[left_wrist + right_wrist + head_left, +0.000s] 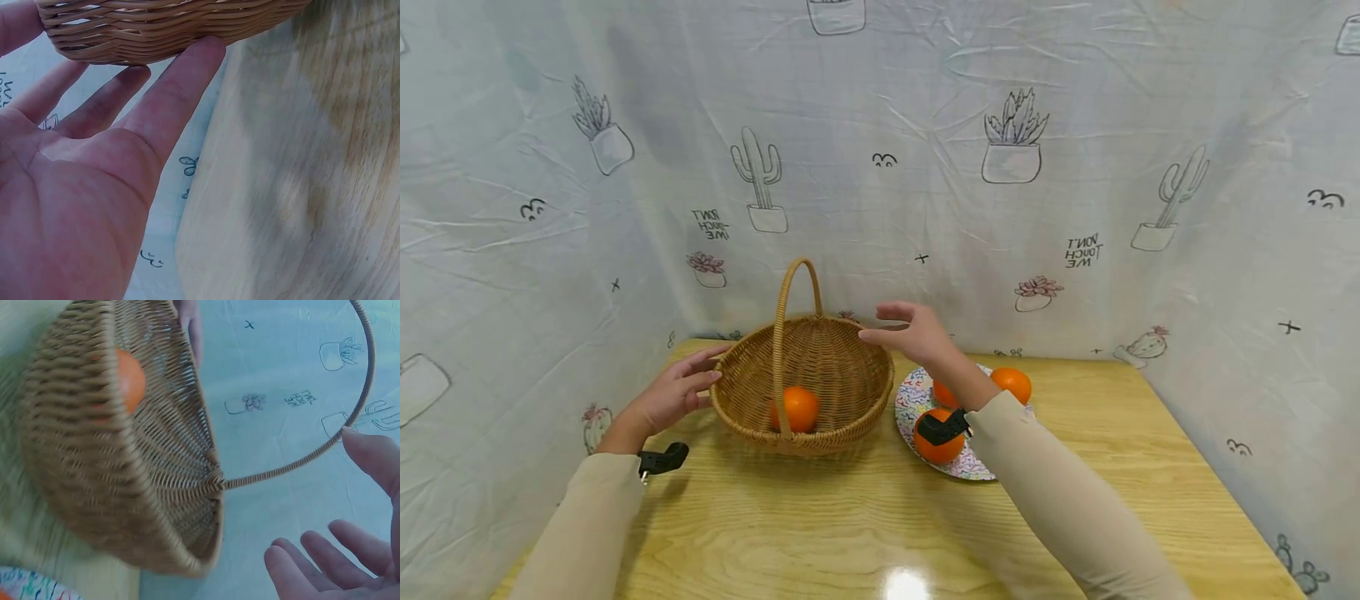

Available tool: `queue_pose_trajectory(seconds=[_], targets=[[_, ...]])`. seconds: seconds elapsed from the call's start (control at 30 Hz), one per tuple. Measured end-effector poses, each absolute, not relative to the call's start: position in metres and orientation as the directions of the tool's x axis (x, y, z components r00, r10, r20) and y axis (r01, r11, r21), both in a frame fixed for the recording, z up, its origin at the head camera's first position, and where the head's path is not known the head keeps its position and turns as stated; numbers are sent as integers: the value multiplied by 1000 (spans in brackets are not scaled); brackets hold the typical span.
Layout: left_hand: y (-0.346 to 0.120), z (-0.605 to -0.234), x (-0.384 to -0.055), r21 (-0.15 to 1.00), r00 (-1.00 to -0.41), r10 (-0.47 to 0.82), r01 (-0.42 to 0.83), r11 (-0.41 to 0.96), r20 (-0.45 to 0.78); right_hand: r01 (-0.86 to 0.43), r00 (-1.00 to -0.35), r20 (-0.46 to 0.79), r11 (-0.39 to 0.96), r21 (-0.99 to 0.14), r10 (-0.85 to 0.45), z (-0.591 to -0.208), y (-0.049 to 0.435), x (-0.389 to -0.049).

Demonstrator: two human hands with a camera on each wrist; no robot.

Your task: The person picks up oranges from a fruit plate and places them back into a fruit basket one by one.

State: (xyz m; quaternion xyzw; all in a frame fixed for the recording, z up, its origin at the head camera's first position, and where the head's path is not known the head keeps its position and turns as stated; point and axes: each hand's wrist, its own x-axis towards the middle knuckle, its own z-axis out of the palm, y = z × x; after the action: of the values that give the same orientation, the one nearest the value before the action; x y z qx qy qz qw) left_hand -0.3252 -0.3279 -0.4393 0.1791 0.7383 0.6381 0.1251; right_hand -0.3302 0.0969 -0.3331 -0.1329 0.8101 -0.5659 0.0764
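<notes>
A brown wicker basket [850, 367] with a tall arched handle [778, 350] stands on the table's left half, an orange [797, 409] inside it. My left hand [673, 396] is at the basket's left side. In the left wrist view its outstretched fingers [181, 94] touch the woven wall from outside. Over the right rim hovers my right hand [913, 333], thumb and fingers spread, holding nothing. In the right wrist view the thumb tip overlaps the handle; I cannot tell whether they touch.
Right of the basket is a patterned round plate [906, 408] bearing oranges [1011, 385], partly hidden by my right forearm. Cloth printed with cactus drawings [925, 208] hangs behind and beside the wooden table [820, 517].
</notes>
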Motion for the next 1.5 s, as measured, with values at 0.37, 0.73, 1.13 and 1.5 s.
queue_pose_trajectory(seconds=[0.37,0.73,1.13,1.5], targets=[[-332,-442,-325,988,-902,429,106,111,49,-174,-970,107,319,-932,-218,-356,143,-303],[-331,-443,-322,985,-901,430,124,117,62,-255,-963,202,357,-899,-180,-388,173,-270],[-334,-449,-324,980,-901,426,148,130,79,-252,-968,227,383,-889,-109,-442,183,-243],[-333,-447,-322,982,-904,422,136,132,69,-247,-969,234,432,-867,-85,-470,174,-240]])
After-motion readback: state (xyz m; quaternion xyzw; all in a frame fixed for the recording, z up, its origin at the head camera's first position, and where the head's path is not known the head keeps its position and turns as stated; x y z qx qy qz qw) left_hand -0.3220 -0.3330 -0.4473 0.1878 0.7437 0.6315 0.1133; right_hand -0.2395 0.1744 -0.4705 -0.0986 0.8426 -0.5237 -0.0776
